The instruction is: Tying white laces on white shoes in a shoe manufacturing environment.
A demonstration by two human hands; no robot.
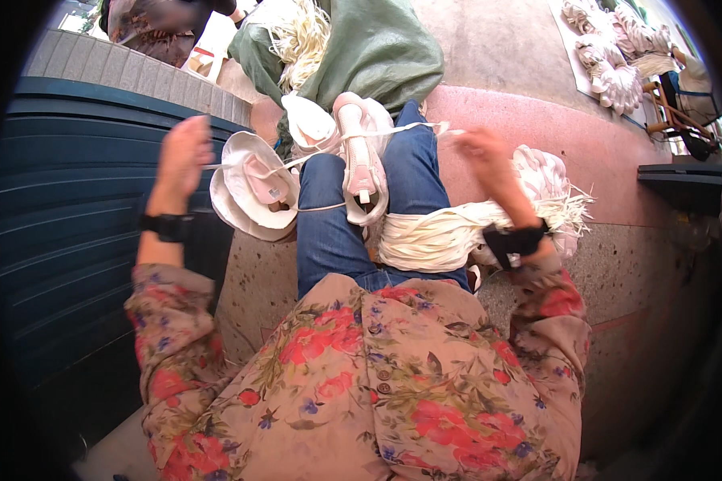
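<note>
We saw white lace [401, 129] stretched across pale pink shoe [363, 164], left hand [186, 160] clutching it left of shoe, right hand [487, 152] pinching it right of shoe (both blurred); even, level pull, we judged, suited best.

Head cam = left one of the fisheye pair, upright, unmirrored. Sat above the wearer's chest, aimed steeply down and forward. Nearest the lens: tan shirt with red floral print [345, 385], filling bottom centre. Blue denim trousers [321, 240] lay mid-frame, farther off; bare left hand [183, 156] and bare right hand [489, 156] showed upper left and upper right. Crumpled green sack [385, 56] sat farther out, top centre. Lens bent the long dark blue ribbed panel [96, 200] at left; a black vignette ringed the view.
</note>
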